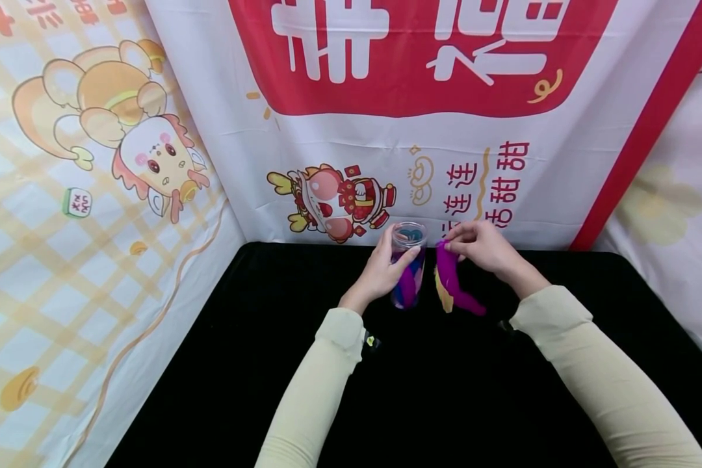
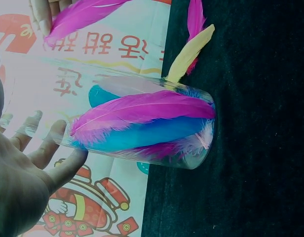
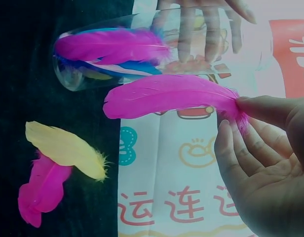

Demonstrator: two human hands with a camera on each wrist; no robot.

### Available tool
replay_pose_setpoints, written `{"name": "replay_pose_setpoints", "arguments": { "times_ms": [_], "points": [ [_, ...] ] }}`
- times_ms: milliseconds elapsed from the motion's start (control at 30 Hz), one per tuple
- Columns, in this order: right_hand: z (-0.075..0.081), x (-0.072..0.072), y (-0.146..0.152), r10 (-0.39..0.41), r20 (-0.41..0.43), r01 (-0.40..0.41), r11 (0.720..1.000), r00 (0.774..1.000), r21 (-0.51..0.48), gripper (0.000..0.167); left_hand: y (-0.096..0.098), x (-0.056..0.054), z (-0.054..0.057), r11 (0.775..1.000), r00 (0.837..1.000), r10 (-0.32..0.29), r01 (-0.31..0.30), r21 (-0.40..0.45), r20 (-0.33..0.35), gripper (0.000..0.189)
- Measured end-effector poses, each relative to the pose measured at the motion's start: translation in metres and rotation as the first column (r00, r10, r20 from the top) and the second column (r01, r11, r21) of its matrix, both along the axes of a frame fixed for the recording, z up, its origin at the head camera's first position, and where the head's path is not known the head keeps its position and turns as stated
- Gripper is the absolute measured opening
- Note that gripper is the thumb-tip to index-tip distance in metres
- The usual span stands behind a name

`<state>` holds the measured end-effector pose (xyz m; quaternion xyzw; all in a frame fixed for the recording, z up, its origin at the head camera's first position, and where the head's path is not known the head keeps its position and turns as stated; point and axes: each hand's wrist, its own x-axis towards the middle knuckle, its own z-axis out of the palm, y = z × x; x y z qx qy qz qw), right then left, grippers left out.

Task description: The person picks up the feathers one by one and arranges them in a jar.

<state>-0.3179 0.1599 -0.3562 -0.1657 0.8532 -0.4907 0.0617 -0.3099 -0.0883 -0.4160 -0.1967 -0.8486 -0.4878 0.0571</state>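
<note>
My left hand [image 1: 379,270] grips a tall clear jar [image 1: 419,276], thumb across its near side. Inside it, the left wrist view shows a magenta feather [image 2: 147,111], a blue feather [image 2: 157,134] and some pale ones. Just right of the jar, my right hand [image 1: 484,247] pinches another magenta feather [image 3: 167,94] by its fluffy end between thumb and fingers. This feather is outside the jar, its smooth tip pointing toward the table. Below it lie a yellow feather [image 3: 63,145] and a magenta feather [image 3: 43,190], overlapping on the black cloth.
A black-covered table [image 1: 444,403] spreads below both arms. Close behind the jar hangs a printed white and red backdrop [image 1: 339,143]. Another printed cloth [image 1: 93,260] stands along the left, and a pale one [image 1: 667,214] on the right.
</note>
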Motion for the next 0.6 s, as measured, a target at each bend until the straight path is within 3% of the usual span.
{"name": "replay_pose_setpoints", "arguments": {
  "times_ms": [600],
  "points": [
    [0.011,0.0007,0.0018,-0.001,-0.016,0.001,1.0,1.0,0.002,0.026,-0.0003,-0.0003,-0.0003,1.0,1.0,-0.006,0.006,0.001,0.01,0.081]
  ]
}}
